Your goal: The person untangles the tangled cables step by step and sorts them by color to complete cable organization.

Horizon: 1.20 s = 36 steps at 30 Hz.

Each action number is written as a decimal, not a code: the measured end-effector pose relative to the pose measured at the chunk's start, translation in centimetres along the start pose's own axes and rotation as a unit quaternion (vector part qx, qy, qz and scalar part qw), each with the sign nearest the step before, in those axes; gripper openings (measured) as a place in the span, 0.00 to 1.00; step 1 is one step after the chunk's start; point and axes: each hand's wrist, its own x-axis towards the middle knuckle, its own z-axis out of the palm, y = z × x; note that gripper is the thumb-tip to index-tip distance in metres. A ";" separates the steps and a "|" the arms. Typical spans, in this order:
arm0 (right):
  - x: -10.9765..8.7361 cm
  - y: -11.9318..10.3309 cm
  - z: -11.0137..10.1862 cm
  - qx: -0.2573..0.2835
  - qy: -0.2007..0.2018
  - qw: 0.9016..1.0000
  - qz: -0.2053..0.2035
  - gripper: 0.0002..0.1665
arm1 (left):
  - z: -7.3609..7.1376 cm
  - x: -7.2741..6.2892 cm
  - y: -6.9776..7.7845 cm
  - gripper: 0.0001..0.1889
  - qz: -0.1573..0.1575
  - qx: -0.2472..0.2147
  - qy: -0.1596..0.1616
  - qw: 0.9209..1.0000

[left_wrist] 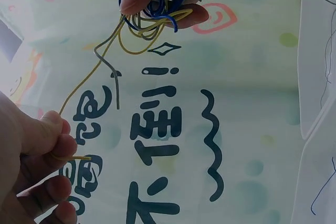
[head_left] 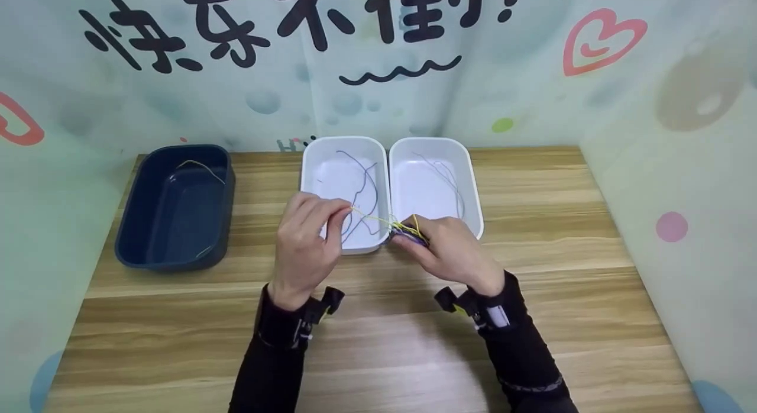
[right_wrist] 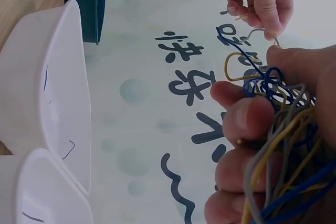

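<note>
My right hand (head_left: 452,247) grips a tangled bundle of thin wires (head_left: 412,232) in yellow, blue and grey. In the right wrist view, loops of the bundle (right_wrist: 286,166) spill over the curled fingers. My left hand (head_left: 304,241) pinches one yellow wire (left_wrist: 79,86) between thumb and forefinger, its short tail poking out beyond the fingertips. From there the yellow wire runs taut back to the bundle. A loose grey wire end (left_wrist: 116,90) dangles below the bundle in the left wrist view. Both hands are held above the front part of two white bins.
The left white bin (head_left: 304,170) holds several blue wires. Right beside it, the other white bin (head_left: 476,203) has grey wires inside. A dark blue bin (head_left: 227,223) with yellow wires stands at the left of the wooden table (head_left: 378,354). A printed backdrop (head_left: 520,76) rises behind.
</note>
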 end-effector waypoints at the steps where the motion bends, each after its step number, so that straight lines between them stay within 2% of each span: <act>1: 0.0 -0.1 0.0 0.000 -0.004 1.000 -0.002 0.15 | 0.0 0.0 -0.1 0.02 -0.001 0.000 0.001 1.000; 10: -0.1 -0.4 -0.2 0.004 -0.033 0.999 -0.010 0.15 | -0.4 0.1 -0.7 0.04 -0.029 -0.005 -0.011 1.000; 16: -0.2 -0.5 -0.2 0.001 -0.036 0.999 -0.026 0.14 | -0.5 0.1 -0.9 0.03 -0.046 -0.007 -0.011 0.999; 26: -0.4 -0.3 -0.3 0.031 -0.041 0.998 -0.039 0.13 | -0.4 0.1 -1.2 0.04 -0.052 -0.007 -0.009 0.999; 32: -0.5 -0.4 -0.4 0.040 -0.046 0.998 -0.033 0.13 | -0.4 0.0 -1.4 0.03 -0.054 -0.004 -0.009 0.999; 36: -0.5 -0.5 -0.5 0.043 -0.041 0.998 -0.029 0.09 | -0.5 -0.1 -1.5 0.03 -0.059 -0.003 -0.008 0.998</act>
